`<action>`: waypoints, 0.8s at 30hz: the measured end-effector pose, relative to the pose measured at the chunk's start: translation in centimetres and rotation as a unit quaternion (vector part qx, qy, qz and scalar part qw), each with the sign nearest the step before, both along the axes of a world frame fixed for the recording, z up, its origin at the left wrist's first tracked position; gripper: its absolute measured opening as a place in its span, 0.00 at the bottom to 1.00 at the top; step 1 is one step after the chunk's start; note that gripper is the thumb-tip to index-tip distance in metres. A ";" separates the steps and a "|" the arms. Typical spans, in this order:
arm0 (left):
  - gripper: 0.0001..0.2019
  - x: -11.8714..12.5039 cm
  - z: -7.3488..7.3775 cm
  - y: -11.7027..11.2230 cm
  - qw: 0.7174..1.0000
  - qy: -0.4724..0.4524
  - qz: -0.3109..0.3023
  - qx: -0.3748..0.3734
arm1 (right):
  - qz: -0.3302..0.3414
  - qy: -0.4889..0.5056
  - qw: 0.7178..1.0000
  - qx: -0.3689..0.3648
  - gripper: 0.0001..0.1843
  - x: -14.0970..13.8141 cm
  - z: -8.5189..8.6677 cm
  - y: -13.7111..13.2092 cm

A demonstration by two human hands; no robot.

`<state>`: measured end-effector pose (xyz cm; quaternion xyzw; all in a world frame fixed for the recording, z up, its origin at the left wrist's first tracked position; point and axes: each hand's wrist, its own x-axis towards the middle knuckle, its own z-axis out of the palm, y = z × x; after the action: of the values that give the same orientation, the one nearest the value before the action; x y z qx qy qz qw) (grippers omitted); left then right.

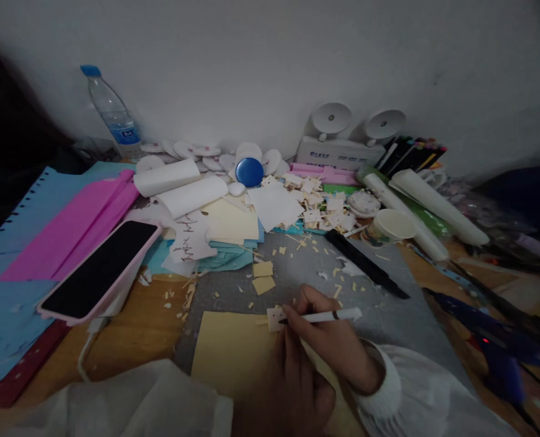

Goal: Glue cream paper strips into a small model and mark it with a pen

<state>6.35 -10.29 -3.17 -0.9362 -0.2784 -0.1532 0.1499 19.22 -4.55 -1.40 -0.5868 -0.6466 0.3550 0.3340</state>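
My right hand point(331, 340) grips a white pen point(328, 316), its tip on a small cream paper piece point(274, 317). That piece lies at the top edge of a larger cream sheet point(231, 355) on a grey cutting mat point(383, 303). My left hand point(288, 391) rests low in the middle on the sheet, close under the small piece. Its fingers are dark and I cannot make them out. Both wrists wear white sleeves.
A phone in a pink case point(99, 270) lies left on blue and pink paper. A black knife point(365, 263), paper cup point(390, 226), white rolls, blue round lid point(249, 172), water bottle point(112, 112) and paper scraps crowd the back by the wall.
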 end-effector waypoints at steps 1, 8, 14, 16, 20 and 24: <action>0.18 0.0 0.0 0.0 1.000 0.002 -0.001 0.000 | -0.002 -0.002 1.000 0.000 0.15 0.0 0.0 0.0; 0.15 -0.1 0.0 0.0 1.000 0.004 -0.007 0.012 | 0.003 0.010 1.000 0.000 0.16 0.0 0.1 0.0; 0.16 0.3 -1.8 -0.4 1.000 -0.012 0.006 0.015 | 0.002 0.011 1.000 -0.011 0.15 0.0 0.0 0.0; 0.16 0.2 -2.1 -0.5 1.000 -0.004 -0.001 0.005 | 0.002 0.011 1.000 -0.014 0.16 0.0 0.1 0.0; 0.13 0.2 -2.0 -0.5 1.000 0.001 0.000 -0.006 | -0.009 0.034 0.998 -0.043 0.17 0.0 0.2 0.1; 0.14 0.4 -2.3 -0.6 1.000 -0.022 0.015 0.017 | -0.020 0.061 0.997 -0.054 0.17 0.1 0.3 0.5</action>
<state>6.73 -10.89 -5.43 -0.9258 -0.2930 -0.1757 0.1617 19.30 -4.10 -1.11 -0.5941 -0.5933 0.4175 0.3475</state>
